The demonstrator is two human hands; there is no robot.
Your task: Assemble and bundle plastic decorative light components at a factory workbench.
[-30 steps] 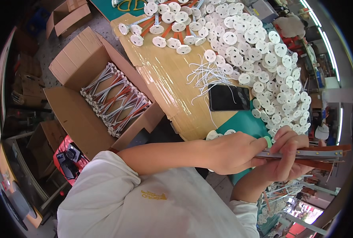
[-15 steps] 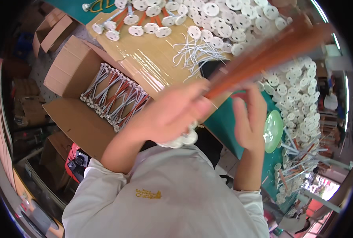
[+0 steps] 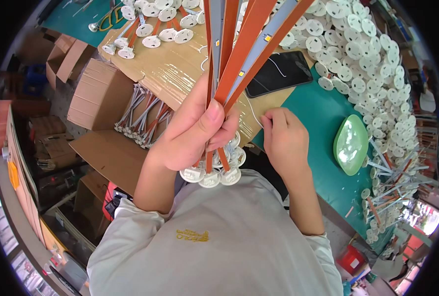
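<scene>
My left hand (image 3: 195, 123) is wrapped round a bundle of LED light strips (image 3: 246, 52), orange and grey with small yellow chips. The strips fan out away from me above the fist. Their white round end caps (image 3: 209, 178) cluster below it, close to my shirt. To the right of the bundle, my right hand (image 3: 286, 140) is closed, thumb and forefinger pinching a thin white tie (image 3: 254, 112). The tie's far part runs behind the bundle.
A black phone (image 3: 279, 74) lies on the cardboard sheet (image 3: 175, 64). Piles of white-capped strips (image 3: 382, 98) cover the table's far and right sides. A green dish (image 3: 351, 145) sits on the green tabletop (image 3: 323, 167). At left, an open carton (image 3: 101, 98) holds bundled strips.
The bundle has swung from pointing far right to pointing straight away from me. My right hand has closed from spread fingers and moved left, now pinching the white tie.
</scene>
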